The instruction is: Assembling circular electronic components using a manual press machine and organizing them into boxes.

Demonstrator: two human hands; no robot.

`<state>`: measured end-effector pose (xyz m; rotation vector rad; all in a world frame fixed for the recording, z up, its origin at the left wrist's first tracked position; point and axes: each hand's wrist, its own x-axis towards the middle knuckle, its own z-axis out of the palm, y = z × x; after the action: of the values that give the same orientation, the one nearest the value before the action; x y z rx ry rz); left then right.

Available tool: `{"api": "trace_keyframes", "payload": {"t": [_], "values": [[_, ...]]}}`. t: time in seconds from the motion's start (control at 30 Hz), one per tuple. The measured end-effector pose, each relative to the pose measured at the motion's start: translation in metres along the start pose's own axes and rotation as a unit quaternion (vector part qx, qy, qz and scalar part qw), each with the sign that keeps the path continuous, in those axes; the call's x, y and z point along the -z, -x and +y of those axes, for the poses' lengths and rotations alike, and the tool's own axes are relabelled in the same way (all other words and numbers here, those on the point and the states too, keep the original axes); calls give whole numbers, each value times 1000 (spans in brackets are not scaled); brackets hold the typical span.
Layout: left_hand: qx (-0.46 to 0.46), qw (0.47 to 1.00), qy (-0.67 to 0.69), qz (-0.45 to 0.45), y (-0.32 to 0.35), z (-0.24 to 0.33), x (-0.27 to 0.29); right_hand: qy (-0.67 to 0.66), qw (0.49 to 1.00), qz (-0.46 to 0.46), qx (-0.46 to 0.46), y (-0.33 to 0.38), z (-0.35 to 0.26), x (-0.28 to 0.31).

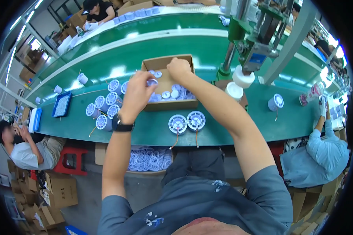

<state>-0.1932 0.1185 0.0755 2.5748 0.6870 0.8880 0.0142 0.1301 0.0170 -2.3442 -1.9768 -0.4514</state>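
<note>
An open cardboard box stands on the green bench in front of me, with small round pale-lavender plastic discs and caps lying in it. At its left side my left hand pinches one round lavender plastic disc between thumb and fingers. My right hand is curled closed over the far right part of the box; what it holds, if anything, is hidden. Between my forearms, near the bench edge, two round lavender plastic housings with spoked faces sit side by side, each with a thin wire hanging toward me.
Several similar housings cluster left of the box, and a single one stands far right. A blue tray holds small pale pieces. A green press with white round blocks rises at right. Co-workers sit on both sides.
</note>
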Motion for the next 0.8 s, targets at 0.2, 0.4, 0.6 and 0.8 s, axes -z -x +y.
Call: {"api": "trace_keyframes", "payload": {"t": [0.2,0.4,0.6,0.8], "values": [[32,997,49,53,116,30,-16,-50,994,80,61,2,1,16],[4,994,-52,95,156,31,-56,-79,987,102,95,28,17,41],[49,992,-41,107,168,32,-53,-82,990,8,115,18,6,22],[109,984,44,130,164,33,-52,-125,977,-109,137,24,-24,39]]}}
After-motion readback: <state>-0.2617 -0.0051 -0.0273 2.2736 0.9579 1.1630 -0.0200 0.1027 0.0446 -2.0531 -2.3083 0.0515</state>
